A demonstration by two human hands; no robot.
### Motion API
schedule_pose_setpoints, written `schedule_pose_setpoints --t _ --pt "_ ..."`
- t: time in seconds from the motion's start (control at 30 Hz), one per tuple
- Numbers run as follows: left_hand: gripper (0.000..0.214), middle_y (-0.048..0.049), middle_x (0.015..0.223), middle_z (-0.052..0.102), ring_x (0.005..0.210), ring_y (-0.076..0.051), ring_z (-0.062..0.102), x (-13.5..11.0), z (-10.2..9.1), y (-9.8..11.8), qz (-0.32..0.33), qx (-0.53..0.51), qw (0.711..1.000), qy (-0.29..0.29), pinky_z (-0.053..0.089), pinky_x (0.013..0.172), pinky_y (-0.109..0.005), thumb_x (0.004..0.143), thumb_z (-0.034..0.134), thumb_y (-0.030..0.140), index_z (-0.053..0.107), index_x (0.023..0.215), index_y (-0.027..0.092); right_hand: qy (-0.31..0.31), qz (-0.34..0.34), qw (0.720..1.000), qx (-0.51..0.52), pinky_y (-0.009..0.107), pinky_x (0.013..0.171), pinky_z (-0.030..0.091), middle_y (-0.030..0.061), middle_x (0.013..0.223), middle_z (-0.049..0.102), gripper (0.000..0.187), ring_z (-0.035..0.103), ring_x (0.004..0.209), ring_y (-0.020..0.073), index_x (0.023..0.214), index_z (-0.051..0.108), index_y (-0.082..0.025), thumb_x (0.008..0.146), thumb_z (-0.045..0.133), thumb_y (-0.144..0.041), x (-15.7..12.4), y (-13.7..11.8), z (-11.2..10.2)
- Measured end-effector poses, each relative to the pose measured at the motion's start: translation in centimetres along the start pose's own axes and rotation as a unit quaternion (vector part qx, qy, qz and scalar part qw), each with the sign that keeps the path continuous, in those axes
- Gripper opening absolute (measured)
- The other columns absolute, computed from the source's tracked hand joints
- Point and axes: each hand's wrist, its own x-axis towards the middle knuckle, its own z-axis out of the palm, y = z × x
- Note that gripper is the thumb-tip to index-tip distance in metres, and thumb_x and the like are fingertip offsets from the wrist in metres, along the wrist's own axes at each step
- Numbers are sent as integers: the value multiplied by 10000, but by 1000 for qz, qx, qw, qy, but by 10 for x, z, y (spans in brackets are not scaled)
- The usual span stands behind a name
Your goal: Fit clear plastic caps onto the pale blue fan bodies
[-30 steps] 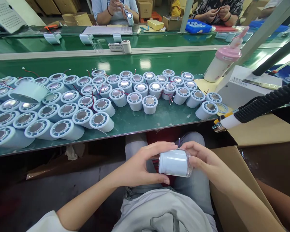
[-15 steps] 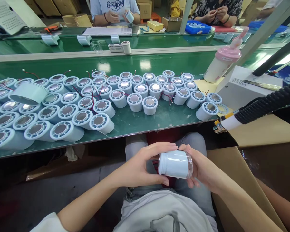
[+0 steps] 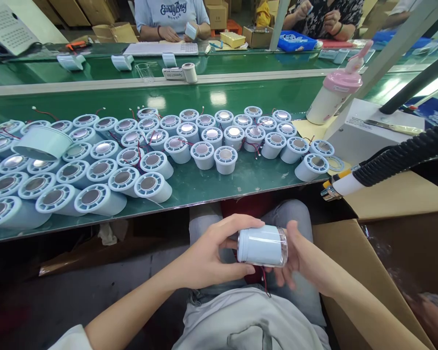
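Observation:
My left hand (image 3: 217, 250) grips a light blue cylindrical housing (image 3: 261, 247) over my lap, thumb below and fingers over the top. The housing lies on its side, with a clear plastic rim at its right end. Thin red and dark wires (image 3: 264, 282) hang beneath it. My right hand (image 3: 295, 257) is at the clear end, thumb raised and fingers spread below, slightly blurred; whether its palm touches the rim I cannot tell. Beyond my hands, many similar blue housings (image 3: 225, 159) stand on the green bench (image 3: 204, 187), several with red wires.
A black corrugated hose (image 3: 405, 155) with a metal tip reaches in from the right. Near it are a white box (image 3: 368, 129) and a pink-lidded bottle (image 3: 336, 92). An open cardboard box (image 3: 354, 262) stands to my right. Co-workers (image 3: 173, 22) sit across the bench.
My right hand's fingers have loosened and spread from around the clear end. The housing has shifted slightly left, and wires now show beneath it. An arm at the lower right has moved.

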Motion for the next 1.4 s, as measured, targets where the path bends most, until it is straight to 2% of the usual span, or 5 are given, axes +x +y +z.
schedule_pose_setpoints --t 0.2,0.47,1.03,1.27,1.4 --pt "742 -85 1375 531 1219 -232 567 -5 4 4 -19 -4 999 27 549 960 -328 755 760 139 448 1406 310 43 -270 917 -290 325 1064 460 62 1451 473 614 506 1288 232 1415 393 -345 888 675 -486 -21 4 -9" --pt "926 -53 1390 508 1213 -181 582 -11 7 7 43 -8 999 5 518 973 -281 778 669 9 240 1479 435 78 -394 823 -402 214 1074 432 33 1436 510 588 515 1301 180 1362 451 -333 862 732 -202 -34 4 -5" --pt "602 -73 1304 573 1168 -228 587 -11 5 19 -18 -33 999 27 563 915 -304 745 783 185 571 1298 289 65 -285 894 -339 370 1022 516 67 1414 537 638 565 1240 273 1416 403 -350 866 721 -408 -30 1 -1" --pt "627 -93 1209 624 977 -215 665 -11 3 16 -113 -135 984 11 581 798 -320 801 749 371 490 1361 260 55 -445 774 -448 377 1108 432 -40 1542 398 757 452 1361 222 1431 401 -481 863 673 -62 -19 2 -6" --pt "822 -88 1465 477 1272 -295 528 -13 0 19 -80 -55 995 1 500 1021 -389 683 854 292 481 1414 326 42 -340 904 -257 313 917 582 0 1347 616 588 640 1151 230 1344 541 -444 842 761 -232 -19 1 -3"
